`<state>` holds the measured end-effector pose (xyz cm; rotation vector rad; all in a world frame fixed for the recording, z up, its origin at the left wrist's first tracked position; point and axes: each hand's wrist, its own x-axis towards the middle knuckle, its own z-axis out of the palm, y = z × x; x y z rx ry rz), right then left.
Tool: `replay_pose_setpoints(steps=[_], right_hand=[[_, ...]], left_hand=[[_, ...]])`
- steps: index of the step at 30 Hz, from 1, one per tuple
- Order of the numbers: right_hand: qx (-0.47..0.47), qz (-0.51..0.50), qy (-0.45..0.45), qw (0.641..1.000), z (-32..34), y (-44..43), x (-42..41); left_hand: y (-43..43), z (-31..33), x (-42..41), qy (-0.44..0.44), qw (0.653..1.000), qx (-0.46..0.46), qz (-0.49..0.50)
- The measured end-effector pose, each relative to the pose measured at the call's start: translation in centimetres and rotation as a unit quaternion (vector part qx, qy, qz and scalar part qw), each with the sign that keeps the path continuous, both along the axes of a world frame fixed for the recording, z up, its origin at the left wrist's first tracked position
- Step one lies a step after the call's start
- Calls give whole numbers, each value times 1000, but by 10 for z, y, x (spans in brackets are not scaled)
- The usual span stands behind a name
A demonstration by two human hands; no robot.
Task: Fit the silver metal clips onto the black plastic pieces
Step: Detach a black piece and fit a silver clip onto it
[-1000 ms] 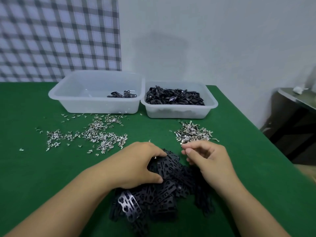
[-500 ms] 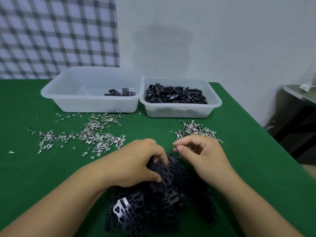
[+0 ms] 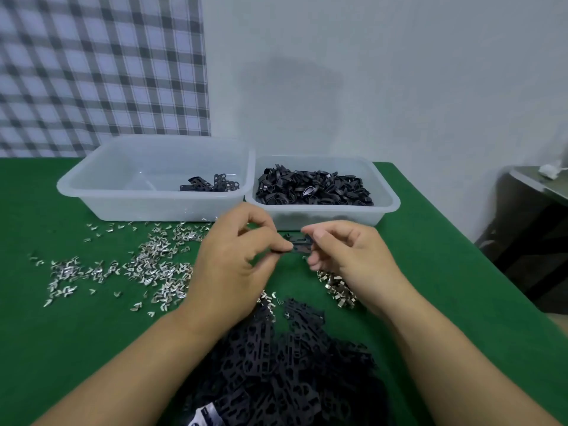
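One black plastic piece (image 3: 299,244) is being pinched at its left end by the left hand (image 3: 233,265), thumb and forefinger curled, and at its right end by the right hand (image 3: 353,256), above the green table (image 3: 61,348). Silver metal clips (image 3: 153,265) are being left scattered at left, with the pile of black pieces (image 3: 292,364) nearest the camera.

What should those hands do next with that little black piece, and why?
Probably the right hand presses a silver clip onto the black piece that the left hand also pinches; whether it holds a clip already is hidden, but a clip pile lies beneath it.
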<state>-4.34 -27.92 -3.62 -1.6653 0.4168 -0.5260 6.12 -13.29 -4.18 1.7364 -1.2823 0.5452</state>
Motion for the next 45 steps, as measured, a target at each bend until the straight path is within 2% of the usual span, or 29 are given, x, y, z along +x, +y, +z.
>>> replay_pose_setpoints(steps=[5, 8, 9, 11, 14, 18, 22, 24, 26, 29, 33, 36, 45], right_hand=[[81, 26, -31, 996, -13, -1, 8], [100, 15, -36, 994, -19, -3, 7], [93, 1, -36, 995, -21, -3, 7], [72, -30, -39, 996, -22, -4, 5], [42, -55, -51, 996, -20, -7, 4], [-3, -38, -49, 998, -18, -3, 7], [-30, -49, -45, 997, -7, -11, 6], [-94, -98, -3, 991, -1, -25, 4], [-192, -117, 76, 972, 1, -36, 3], [-281, -87, 170, 940, -6, -37, 7], [-362, -108, 228, 897, -16, -38, 11], [-389, -128, 240, 880, -18, -41, 10], [-417, -64, 250, 872, -13, -42, 15]], left_hand=[[-11, -15, 7, -14, 1000, -4, 5], [-14, -21, 10, 33, 999, -7, -6], [-14, -23, 11, 68, 998, -15, -10], [-14, -24, 11, 195, 980, -38, -32], [-15, -23, 14, 384, 917, -46, -95], [-19, -24, 12, 468, 873, -24, -140], [-21, -28, 14, 501, 856, -54, -115], [-19, -31, 20, 511, 852, -78, -89], [-18, -33, 23, 502, 858, -80, -71], [-18, -35, 23, 469, 880, -49, -57], [-18, -39, 25, 455, 889, -31, -44], [-18, -40, 25, 457, 888, -29, -46], [-18, -39, 24, 448, 893, -14, -45]])
